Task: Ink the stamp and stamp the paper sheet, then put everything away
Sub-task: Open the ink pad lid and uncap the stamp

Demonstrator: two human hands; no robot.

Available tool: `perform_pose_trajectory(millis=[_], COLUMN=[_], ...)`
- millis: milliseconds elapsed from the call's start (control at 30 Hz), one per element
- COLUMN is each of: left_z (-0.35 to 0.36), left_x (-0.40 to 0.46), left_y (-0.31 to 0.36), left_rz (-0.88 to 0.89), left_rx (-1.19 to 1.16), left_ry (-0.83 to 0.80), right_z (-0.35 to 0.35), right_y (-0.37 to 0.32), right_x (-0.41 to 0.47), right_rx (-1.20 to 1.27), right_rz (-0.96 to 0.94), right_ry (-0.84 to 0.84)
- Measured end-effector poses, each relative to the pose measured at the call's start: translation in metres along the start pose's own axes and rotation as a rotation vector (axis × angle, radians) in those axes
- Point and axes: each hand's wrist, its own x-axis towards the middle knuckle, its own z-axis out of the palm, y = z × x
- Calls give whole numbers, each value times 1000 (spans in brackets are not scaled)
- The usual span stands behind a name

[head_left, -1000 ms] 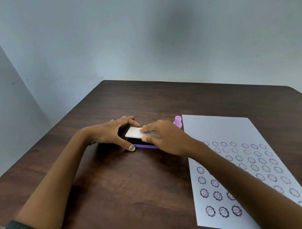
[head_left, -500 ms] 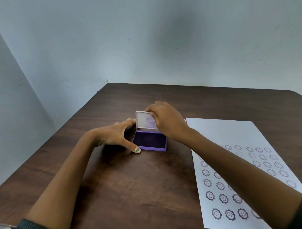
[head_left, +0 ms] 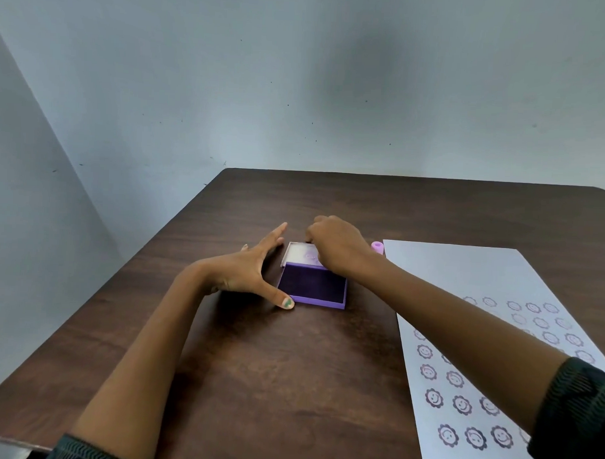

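Tabletop (head_left: pixel 289 383): one ink pad (head_left: pixel 313 285) (lid up), left fingers (head_left: pixel 277 232) spread, right's hidden.

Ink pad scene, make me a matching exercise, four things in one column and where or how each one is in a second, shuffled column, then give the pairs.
Column one:
1. ink pad
2. stamp
3. paper sheet
4. left hand

Column two:
A. lies at the table's right, rows of smiley flower prints on it
B. lid swung back, dark purple pad showing
C. stands between the right hand and the sheet's far left corner
D. open, thumb at the pad's near left corner

Pairs: 1-B, 2-C, 3-A, 4-D
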Motion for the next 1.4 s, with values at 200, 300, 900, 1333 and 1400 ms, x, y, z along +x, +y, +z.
perform_pose_trajectory(millis=[200,300,900,1333,1400], left_z=[-2,-2,-7,-9,-8], left_x=[-5,-6,-8,-8,-9], left_y=[2,1,-3,-6,-4], left_rz=[47,74,65,91,90], left_rx=[-14,7,8,-31,-53], left_ry=[4,10,-31,-50,-32], right_z=[-7,-24,-19,-28,-29], right_y=[4,15,52,58,60], right_x=[3,0,-68,-87,-91], right_rx=[61,130,395,641,687], right_rz=[43,66,290,288,307], right_ry=[25,113,99,164,189])
